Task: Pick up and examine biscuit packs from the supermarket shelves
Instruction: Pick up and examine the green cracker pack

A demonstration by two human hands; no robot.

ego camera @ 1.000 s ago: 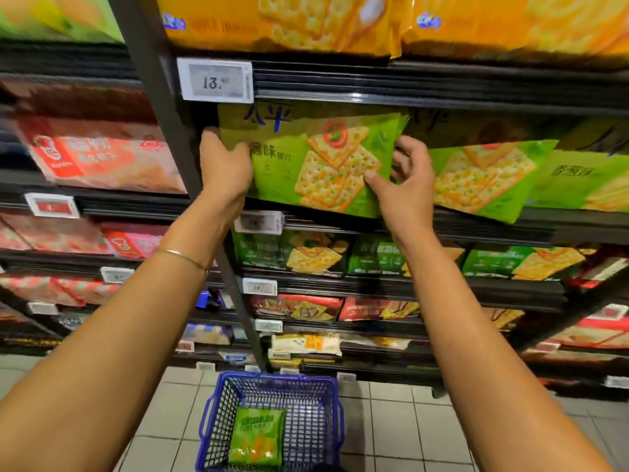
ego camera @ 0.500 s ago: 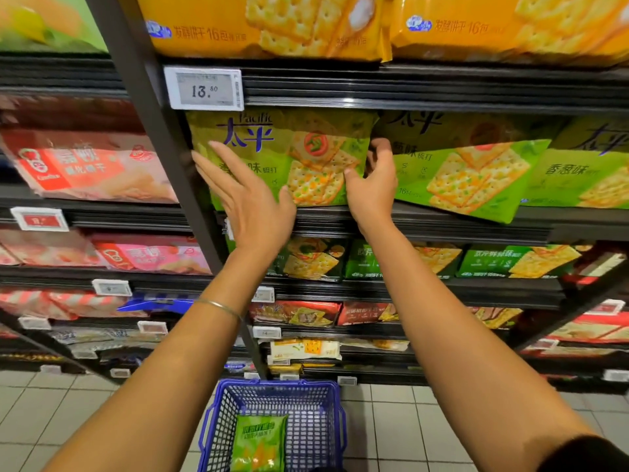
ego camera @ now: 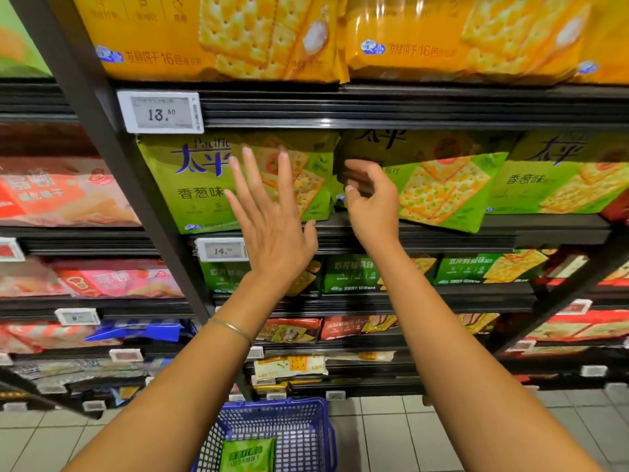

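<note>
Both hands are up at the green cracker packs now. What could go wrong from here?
1. The middle green pack sits tilted, its lower corner overhanging the shelf lip; a nudge from the right hand beside it could tip it off.
2. The left hand is spread open before the left green pack, gripping nothing; a one-handed pull might drag that pack askew.

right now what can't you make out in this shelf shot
Head view only.
Lower price tag: small digits blurred, right end behind the left hand.
Right hand: whether its grip holds the middle green pack; curled fingers hide it.
Basket pack: cut off by the bottom edge.
Yellow packs: tops cut off by the top edge.
</note>
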